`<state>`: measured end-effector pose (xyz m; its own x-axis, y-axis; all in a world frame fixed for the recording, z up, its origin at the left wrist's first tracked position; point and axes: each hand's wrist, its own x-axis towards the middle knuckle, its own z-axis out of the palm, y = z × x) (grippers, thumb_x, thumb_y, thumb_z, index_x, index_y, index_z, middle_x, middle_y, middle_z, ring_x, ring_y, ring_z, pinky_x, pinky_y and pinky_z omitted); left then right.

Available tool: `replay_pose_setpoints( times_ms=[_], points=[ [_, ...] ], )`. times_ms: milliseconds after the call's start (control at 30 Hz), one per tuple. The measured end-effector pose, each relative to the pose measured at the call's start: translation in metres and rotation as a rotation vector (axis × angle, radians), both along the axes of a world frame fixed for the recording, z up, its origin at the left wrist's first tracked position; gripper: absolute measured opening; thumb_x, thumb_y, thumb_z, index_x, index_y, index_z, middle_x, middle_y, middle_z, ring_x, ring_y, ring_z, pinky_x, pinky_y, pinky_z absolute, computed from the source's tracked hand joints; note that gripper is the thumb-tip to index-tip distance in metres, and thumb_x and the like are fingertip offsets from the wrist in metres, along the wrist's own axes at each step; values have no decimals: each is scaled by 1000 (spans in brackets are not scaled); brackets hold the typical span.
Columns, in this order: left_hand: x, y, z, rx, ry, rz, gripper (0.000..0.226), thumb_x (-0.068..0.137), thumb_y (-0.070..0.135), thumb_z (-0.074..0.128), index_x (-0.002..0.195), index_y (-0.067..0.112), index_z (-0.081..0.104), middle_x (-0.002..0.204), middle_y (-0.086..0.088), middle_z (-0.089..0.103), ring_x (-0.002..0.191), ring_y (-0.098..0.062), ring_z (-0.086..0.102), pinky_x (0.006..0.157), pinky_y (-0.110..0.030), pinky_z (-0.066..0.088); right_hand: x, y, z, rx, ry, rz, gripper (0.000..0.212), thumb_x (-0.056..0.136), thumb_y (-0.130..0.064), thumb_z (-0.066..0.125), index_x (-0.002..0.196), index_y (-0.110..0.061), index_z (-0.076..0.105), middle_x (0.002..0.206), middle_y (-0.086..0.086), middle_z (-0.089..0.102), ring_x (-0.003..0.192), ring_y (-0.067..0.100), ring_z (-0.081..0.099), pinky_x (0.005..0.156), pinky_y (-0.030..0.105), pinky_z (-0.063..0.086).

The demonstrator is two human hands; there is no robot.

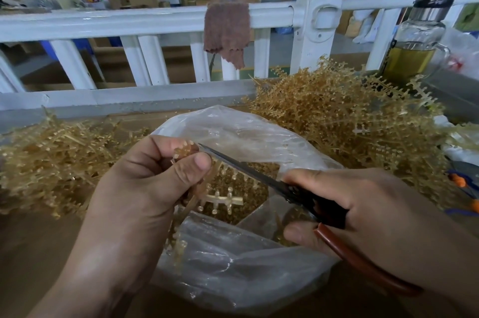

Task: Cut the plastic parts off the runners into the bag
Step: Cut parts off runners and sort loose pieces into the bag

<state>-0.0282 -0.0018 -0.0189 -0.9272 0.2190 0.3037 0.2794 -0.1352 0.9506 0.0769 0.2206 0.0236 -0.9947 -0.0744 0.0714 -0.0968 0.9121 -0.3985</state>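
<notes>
My left hand [145, 182] grips a bundle of amber plastic runners [220, 198] over the mouth of a clear plastic bag [233, 265]. Small parts still stick out along the runner's side branches. My right hand [363, 214] holds scissors [259, 175] with black and reddish-brown handles. Their blade tips reach the top of the runner next to my left thumb. Inside the bag lies a heap of small cut amber parts [241, 188].
A tall pile of uncut runners [350, 115] lies to the right, a flatter pile of runners [51, 157] to the left. A white railing [129, 22] with a brown cloth [226, 29] runs behind. A glass bottle [414, 40] stands back right.
</notes>
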Motion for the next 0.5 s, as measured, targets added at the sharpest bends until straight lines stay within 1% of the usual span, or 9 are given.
replay_pose_setpoints(
  times_ms=[67,167,200,267,333,367,433,500],
  points=[
    [-1,-1,1,-30,36,-26,22,67,47,83,80,32,75,70,6,72,57,-5,66,52,-18,53,0,1,1,23,-14,0,64,66,-85,40,122,-56,39,92,-22,66,83,1,62,63,28,54],
    [-1,-1,1,-40,43,-46,32,63,56,86,80,33,76,70,7,72,57,-4,66,52,-17,53,1,2,2,52,-12,-5,64,65,-86,38,123,-57,39,93,-22,66,83,2,62,64,29,54],
    [-2,-1,1,-38,34,-47,29,61,53,87,79,33,76,69,7,72,56,-4,66,51,-17,53,0,2,2,61,-10,-7,65,65,-86,38,123,-56,39,93,-21,66,82,2,62,64,30,55],
    [-3,-1,0,-39,16,-48,19,64,46,82,78,34,76,68,7,72,55,-4,66,50,-17,53,0,3,2,75,-6,-5,64,66,-85,38,122,-54,41,91,-20,66,81,4,63,64,31,55],
    [-4,-3,-1,-49,8,-59,18,66,44,80,81,33,77,71,6,73,58,-4,67,51,-18,53,0,3,1,89,6,-4,63,68,-84,38,123,-53,42,89,-20,66,80,5,63,62,31,55],
    [-4,-4,-1,-52,5,-67,22,65,45,83,82,32,77,73,6,74,59,-4,68,52,-18,53,0,4,1,97,13,-4,62,68,-83,39,123,-53,42,88,-21,66,78,5,63,61,31,55],
    [-4,-5,-1,-66,8,-76,36,61,55,87,85,31,77,75,5,74,61,-5,68,53,-18,53,-1,5,0,104,25,-2,61,70,-82,40,123,-52,45,85,-21,66,75,3,63,59,30,54],
    [-5,-5,-1,-71,2,-79,44,59,63,86,86,30,76,74,4,74,59,-6,67,52,-19,53,0,5,0,100,29,-8,61,70,-81,41,123,-51,46,84,-22,66,74,2,63,58,29,54]
  ],
)
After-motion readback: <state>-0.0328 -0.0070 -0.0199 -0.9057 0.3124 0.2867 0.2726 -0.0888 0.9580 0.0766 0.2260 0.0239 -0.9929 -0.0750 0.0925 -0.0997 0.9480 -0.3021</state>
